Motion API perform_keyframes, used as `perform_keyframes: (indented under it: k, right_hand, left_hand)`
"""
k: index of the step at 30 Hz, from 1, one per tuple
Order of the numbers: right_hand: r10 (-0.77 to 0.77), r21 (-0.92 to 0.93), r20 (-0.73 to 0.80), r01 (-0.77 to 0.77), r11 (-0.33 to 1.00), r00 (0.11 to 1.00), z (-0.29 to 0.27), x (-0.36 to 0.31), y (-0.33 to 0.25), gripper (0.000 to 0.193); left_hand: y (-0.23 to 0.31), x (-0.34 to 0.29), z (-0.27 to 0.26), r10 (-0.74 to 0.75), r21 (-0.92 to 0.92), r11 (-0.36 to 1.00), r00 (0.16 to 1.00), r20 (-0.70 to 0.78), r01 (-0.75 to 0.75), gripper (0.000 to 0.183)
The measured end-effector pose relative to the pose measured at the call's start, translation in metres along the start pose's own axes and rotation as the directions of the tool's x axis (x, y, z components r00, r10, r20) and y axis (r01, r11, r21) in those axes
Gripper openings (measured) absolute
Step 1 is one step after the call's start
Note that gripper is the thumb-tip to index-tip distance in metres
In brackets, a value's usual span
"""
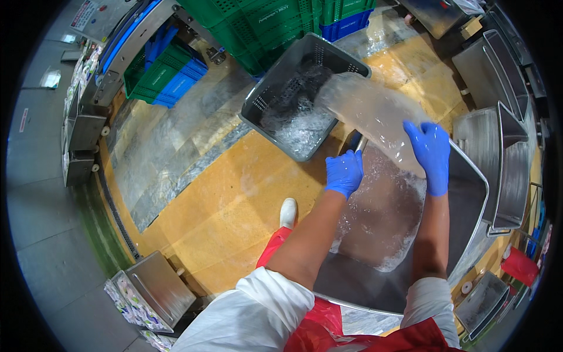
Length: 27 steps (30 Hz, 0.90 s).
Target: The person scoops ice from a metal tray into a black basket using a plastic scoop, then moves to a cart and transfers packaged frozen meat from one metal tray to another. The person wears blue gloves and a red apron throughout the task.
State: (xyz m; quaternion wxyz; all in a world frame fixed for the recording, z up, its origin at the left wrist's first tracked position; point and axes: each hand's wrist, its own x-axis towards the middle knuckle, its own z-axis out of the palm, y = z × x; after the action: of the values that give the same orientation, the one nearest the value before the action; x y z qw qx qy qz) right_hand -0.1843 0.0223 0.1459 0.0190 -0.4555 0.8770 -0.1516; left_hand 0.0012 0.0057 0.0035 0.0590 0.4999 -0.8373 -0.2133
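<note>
My left hand (pixel 345 172), in a blue glove, is closed round a short metal bar (pixel 360 144) at the far-left side of a large steel bin (pixel 469 190). In the bin lies foamy, pinkish-brown liquid (pixel 384 205). A wide, wet, translucent sheet-like mass (pixel 375 111) stretches from the bin over a grey perforated crate (pixel 305 154); whether it is liquid or plastic I cannot tell. Against its right edge is my blue-gloved right hand (pixel 431 154), its fingers curled and its thumb raised; what they grip is unclear. Shiny clear material (pixel 299 120) lies in the crate.
Stacked green crates (pixel 258 26) rise behind the grey crate. A green and blue crate (pixel 167 79) stands at the far left beside a metal frame. Steel carts (pixel 481 141) line the right side; another (pixel 161 287) is at lower left. The tiled floor (pixel 234 193) looks wet.
</note>
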Motion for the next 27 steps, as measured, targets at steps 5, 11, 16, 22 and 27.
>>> perform_keyframes:
  k: [5, 11, 16, 22, 27]
  right_hand:
    - [-0.133, -0.131, -0.004, 0.132, 0.983, 0.991, -0.032, 0.033, -0.058, 0.051]
    - [-0.205, -0.173, -0.163, 0.177, 0.969, 0.965, -0.056, 0.011, -0.014, 0.044]
    - [0.297, -0.127, 0.090, -0.285, 0.950, 0.951, -0.005, -0.111, 0.158, 0.052]
    - [0.807, -0.471, 0.347, -0.655, 0.590, 0.478, 0.170, -0.335, 0.324, 0.050]
    - [0.652, -0.485, 0.669, -0.455, 0.747, 0.357, 0.313, -0.384, 0.295, 0.034]
  left_hand:
    - [0.006, -0.003, 0.001, -0.013, 0.006, 1.000, 1.000, -0.011, 0.013, 0.035]
    - [-0.005, -0.002, 0.016, 0.001, 0.044, 0.999, 0.994, -0.107, 0.004, 0.035]
    - [0.003, -0.001, 0.010, -0.021, 0.127, 0.992, 1.000, -0.024, 0.023, 0.035]
    - [0.008, 0.001, 0.007, -0.041, 0.171, 0.984, 0.999, -0.012, 0.043, 0.037]
    - [0.020, 0.000, -0.004, -0.084, 0.195, 0.977, 0.996, -0.006, 0.083, 0.044]
